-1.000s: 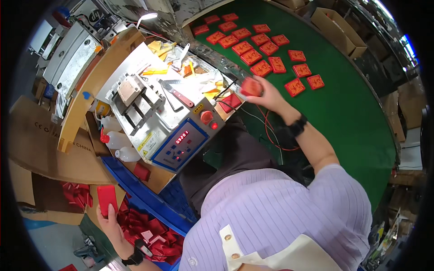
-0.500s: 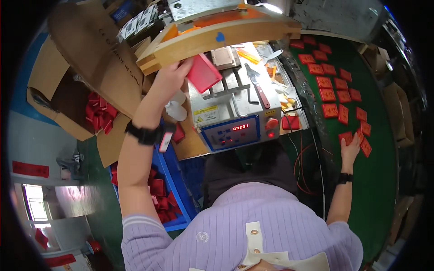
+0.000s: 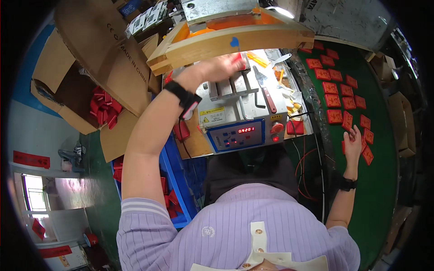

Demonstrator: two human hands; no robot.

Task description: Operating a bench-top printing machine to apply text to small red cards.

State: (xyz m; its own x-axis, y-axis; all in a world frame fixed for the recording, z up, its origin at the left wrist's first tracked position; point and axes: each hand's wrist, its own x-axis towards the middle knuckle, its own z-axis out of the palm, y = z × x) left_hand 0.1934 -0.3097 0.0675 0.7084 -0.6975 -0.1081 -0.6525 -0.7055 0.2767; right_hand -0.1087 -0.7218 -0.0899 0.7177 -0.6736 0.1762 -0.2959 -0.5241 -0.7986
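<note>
My left hand (image 3: pixel 224 66) is at the metal jig (image 3: pixel 233 86) on top of the machine, just below the front bar of a wooden frame (image 3: pixel 233 47). Its fingers are closed on a shallow red box (image 3: pixel 244 63), which they mostly hide. Over on the green surface at the right, my right hand (image 3: pixel 352 143) has its fingers apart and holds nothing. Red boxes with printed tops lie around it; one red box (image 3: pixel 343 147) shows partly beside its thumb side, and another box (image 3: pixel 367 155) lies at its right.
The machine's control panel (image 3: pixel 236 136) faces me, with a red button (image 3: pixel 276 127) beside it. A palette knife (image 3: pixel 266 92) and hex keys lie on top. Loose red boxes fill a cardboard carton (image 3: pixel 58 77) and a blue crate (image 3: pixel 174 180) at left. Several printed boxes (image 3: pixel 333 100) lie in rows at right.
My left hand has carried the red box rightward onto the jig under the wooden frame. My right hand has come off the box it was touching, and its fingers have spread.
</note>
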